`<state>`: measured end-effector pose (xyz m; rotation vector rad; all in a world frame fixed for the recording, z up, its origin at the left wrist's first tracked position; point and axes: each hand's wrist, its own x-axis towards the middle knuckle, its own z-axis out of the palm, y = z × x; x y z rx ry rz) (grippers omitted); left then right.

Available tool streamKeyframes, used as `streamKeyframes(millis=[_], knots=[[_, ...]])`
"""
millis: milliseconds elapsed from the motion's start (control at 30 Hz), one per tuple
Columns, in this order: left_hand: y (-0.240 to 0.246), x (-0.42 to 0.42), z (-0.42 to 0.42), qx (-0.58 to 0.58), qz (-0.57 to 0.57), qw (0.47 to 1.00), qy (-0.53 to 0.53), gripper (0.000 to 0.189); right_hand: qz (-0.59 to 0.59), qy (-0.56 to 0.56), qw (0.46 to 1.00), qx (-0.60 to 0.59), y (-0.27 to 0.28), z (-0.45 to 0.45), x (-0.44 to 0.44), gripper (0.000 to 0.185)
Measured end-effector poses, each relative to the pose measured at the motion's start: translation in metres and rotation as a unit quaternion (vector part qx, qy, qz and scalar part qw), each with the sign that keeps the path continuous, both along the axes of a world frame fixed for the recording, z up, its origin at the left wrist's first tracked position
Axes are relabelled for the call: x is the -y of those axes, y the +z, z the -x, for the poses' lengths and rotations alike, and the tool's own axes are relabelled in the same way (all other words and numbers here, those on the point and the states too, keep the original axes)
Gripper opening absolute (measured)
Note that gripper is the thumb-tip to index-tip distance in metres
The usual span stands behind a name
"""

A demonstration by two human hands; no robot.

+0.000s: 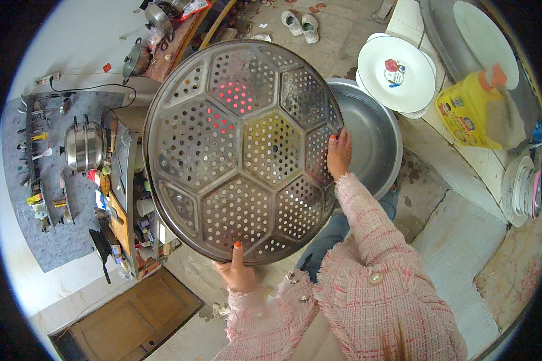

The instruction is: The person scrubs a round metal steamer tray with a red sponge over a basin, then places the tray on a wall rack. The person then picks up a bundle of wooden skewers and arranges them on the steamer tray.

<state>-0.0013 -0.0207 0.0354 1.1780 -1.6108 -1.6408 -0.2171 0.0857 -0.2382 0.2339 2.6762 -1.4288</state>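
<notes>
A large round perforated metal steamer tray point(235, 158), pressed with a hexagon pattern, is held up in front of me. At its lower rim my left hand point(239, 274) grips it, with the thumb on the face and the other fingers mostly hidden behind. My right hand point(340, 153) is at the right edge, its fingertips lying against the perforated face; whatever part of it goes behind the rim is hidden. Partly covered by the tray, a wide metal basin point(379, 140) stands behind and to the right.
White plates point(413, 74) are stacked on the tiled counter ledge point(469, 162) at right, beside a yellow plastic jug point(467, 113) and more dishes point(515, 198). At left are a steamer pot point(83, 146) and hanging utensils point(40, 135). White shoes point(309, 29) lie on the floor beyond.
</notes>
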Motion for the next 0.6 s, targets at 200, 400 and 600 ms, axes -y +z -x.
streamKeyframes(millis=[200, 400, 600], knots=[[-0.001, 0.01, -0.005, 0.01, 0.01, 1.0, -0.017, 0.039, 0.172, -0.117, 0.962, 0.179, -0.006, -0.011, -0.013, 0.056], [-0.003, 0.004, -0.004, -0.008, 0.005, 1.0, -0.013, 0.048, 0.137, -0.173, 0.931, 0.29, -0.053, -0.028, -0.015, 0.067], [-0.02, -0.012, -0.017, -0.013, -0.042, 0.999, -0.011, 0.049, 0.191, -0.174, 0.897, 0.359, -0.041, -0.039, -0.009, 0.071]])
